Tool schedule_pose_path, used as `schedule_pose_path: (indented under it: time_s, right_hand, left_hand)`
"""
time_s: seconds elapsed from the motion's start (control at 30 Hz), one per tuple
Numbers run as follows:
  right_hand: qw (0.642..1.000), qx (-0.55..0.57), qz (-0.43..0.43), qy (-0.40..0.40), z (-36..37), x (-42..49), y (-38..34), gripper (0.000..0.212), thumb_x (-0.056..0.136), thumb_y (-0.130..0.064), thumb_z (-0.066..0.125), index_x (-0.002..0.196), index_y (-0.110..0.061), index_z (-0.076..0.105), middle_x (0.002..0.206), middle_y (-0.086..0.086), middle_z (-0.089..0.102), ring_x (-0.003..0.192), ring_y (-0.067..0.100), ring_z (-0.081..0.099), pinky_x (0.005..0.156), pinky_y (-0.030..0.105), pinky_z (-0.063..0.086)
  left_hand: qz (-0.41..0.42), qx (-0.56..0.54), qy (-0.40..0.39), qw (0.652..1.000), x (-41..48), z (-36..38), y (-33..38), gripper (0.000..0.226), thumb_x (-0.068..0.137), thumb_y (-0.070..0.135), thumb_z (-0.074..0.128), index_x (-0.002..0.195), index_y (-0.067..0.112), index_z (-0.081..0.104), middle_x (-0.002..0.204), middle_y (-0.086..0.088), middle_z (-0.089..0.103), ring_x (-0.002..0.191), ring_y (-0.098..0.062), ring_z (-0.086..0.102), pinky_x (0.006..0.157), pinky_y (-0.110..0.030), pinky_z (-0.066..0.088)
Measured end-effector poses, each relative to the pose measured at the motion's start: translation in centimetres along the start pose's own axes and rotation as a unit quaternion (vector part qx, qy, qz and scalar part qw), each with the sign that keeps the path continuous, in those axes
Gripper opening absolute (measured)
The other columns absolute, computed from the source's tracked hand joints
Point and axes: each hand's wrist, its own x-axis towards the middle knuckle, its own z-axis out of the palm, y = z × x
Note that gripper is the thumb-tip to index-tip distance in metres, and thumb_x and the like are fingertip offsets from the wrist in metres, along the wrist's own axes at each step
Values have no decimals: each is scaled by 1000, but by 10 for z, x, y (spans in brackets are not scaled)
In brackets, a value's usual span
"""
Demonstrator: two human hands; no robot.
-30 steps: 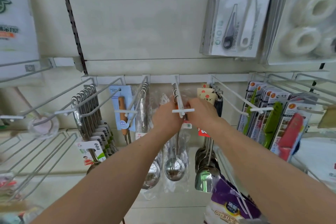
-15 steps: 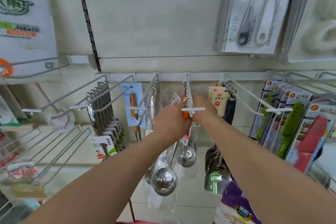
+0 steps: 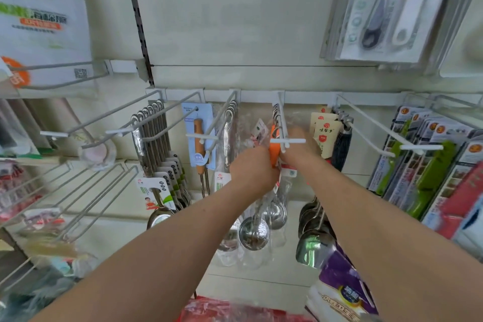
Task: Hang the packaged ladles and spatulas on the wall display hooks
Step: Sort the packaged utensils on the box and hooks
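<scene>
A packaged steel ladle [image 3: 253, 232] with an orange handle top [image 3: 274, 149] hangs in clear plastic under the middle wall hook [image 3: 283, 133]. My left hand [image 3: 252, 167] grips the package's upper part just left of the orange handle. My right hand [image 3: 300, 149] holds the package top from the right, right under the hook's white front crossbar [image 3: 287, 140]. More ladles [image 3: 278, 213] hang behind on the same hook. How the fingers lie is mostly hidden.
Spatulas and ladles [image 3: 154, 138] fill the hooks to the left, a blue-carded tool [image 3: 198, 136] beside them. Dark ladles [image 3: 313, 219] and green and red packaged knives [image 3: 431, 165] hang on the right. A purple bag [image 3: 342, 285] and red packaging [image 3: 235, 308] sit below.
The view has shifted so the display sits further right and lower. The ladle's bowl has swung down and left. Both hands stay at the hook's front end.
</scene>
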Motion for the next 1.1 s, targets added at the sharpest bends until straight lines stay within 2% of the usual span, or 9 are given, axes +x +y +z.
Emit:
schedule_pose_path:
  time_s: [0.07,0.23,0.37,0.47,0.6,0.73,0.83,1.0,1.1]
  right_hand:
    - [998,-57,-13,35,-5,-6,-5,35,94,-14,50,62,-22,40,66,0,45,77,25,54,70,32,46]
    - [994,-101,-39,21,-15,-24,-11,13,94,-15,50,86,-21,59,80,1,56,74,24,56,64,29,42]
    - [984,-175,-33,-3,-23,-46,-18,27,87,-5,48,63,-18,48,67,1,50,57,15,46,49,24,33]
    - [982,-187,-21,-10,-26,-62,-21,20,83,-7,52,65,-17,54,65,1,51,57,16,48,51,24,34]
    - [981,-191,-19,4,-26,-82,-20,14,85,-19,52,90,-11,63,78,6,62,70,24,61,58,28,48]
    - [982,-191,-11,9,-26,-108,-22,19,91,-27,52,84,-12,62,85,10,66,77,27,65,71,37,55]
    - [982,-190,-8,11,-26,-127,-27,12,87,-22,56,83,-12,61,83,8,66,75,26,66,76,40,55]
    - [982,-188,-18,-9,-19,-160,-40,11,85,-21,60,82,-10,63,77,8,64,61,21,61,53,27,47]
    - [979,-197,-44,-28,-4,-180,-53,9,86,-19,59,80,-13,59,80,10,65,64,22,63,55,29,50]
  left_hand:
    - [-8,-7,-8,1000,-5,-5,3,13,86,25,57,93,15,57,75,0,49,77,-26,56,67,-34,47]
    - [17,-17,-3,1000,-24,-19,8,14,86,18,55,99,14,52,88,-5,60,87,-28,61,68,-33,47]
    - [27,-7,-17,999,-41,-29,11,14,84,17,57,96,16,50,81,-1,53,87,-28,62,73,-36,52]
    - [31,-12,-19,999,-55,-36,11,16,84,15,59,98,14,50,73,1,48,83,-26,60,70,-34,49]
    - [43,2,-24,999,-73,-43,10,9,84,10,57,81,14,49,71,-1,49,80,-27,60,67,-33,48]
    - [62,-1,-27,998,-91,-51,2,5,86,13,55,81,14,53,72,-1,52,76,-24,60,63,-32,47]
    - [70,-16,-20,997,-106,-60,-8,8,89,19,50,86,14,55,71,0,51,74,-24,59,59,-31,43]
    - [55,-4,-23,998,-137,-81,-32,9,88,13,50,81,14,46,67,2,45,71,-22,53,56,-29,37]
    - [26,3,-28,999,-155,-93,-53,16,87,9,52,76,12,42,72,-3,48,65,-21,50,56,-29,38]
